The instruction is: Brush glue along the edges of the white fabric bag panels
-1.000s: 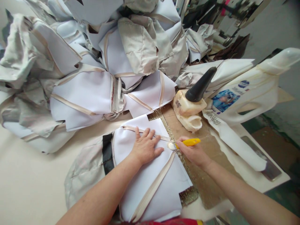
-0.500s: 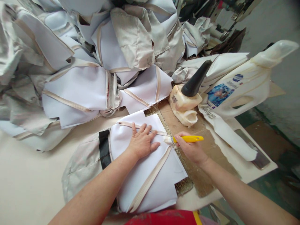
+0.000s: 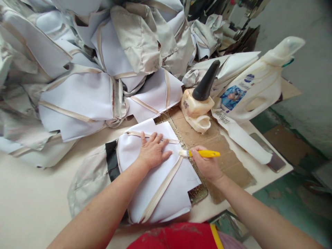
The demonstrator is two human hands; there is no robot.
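My left hand (image 3: 154, 150) lies flat with spread fingers on a white sewn fabric piece (image 3: 166, 186) that has beige tape strips (image 3: 162, 192) on it. My right hand (image 3: 206, 164) grips a small brush (image 3: 206, 153) by its yellow handle. The pale bristles touch the piece near its right edge, close to where the tape strips end. Grey cloth (image 3: 89, 180) and a black band (image 3: 112, 160) join the piece on its left. Under its right edge shows a crusted dark board (image 3: 198, 194).
Brown cardboard (image 3: 230, 162) lies right of the piece, with a cut-open plastic container (image 3: 195, 107) holding a black cone (image 3: 207, 81). Behind stands a white jug (image 3: 254, 83). A phone (image 3: 276, 162) sits by the table corner. Similar fabric pieces (image 3: 77, 95) are heaped at the back left.
The whole view has shifted, so things appear farther left. The brush tip has moved slightly down the edge, toward the top of the lower tape strip. My left hand stays on the fabric.
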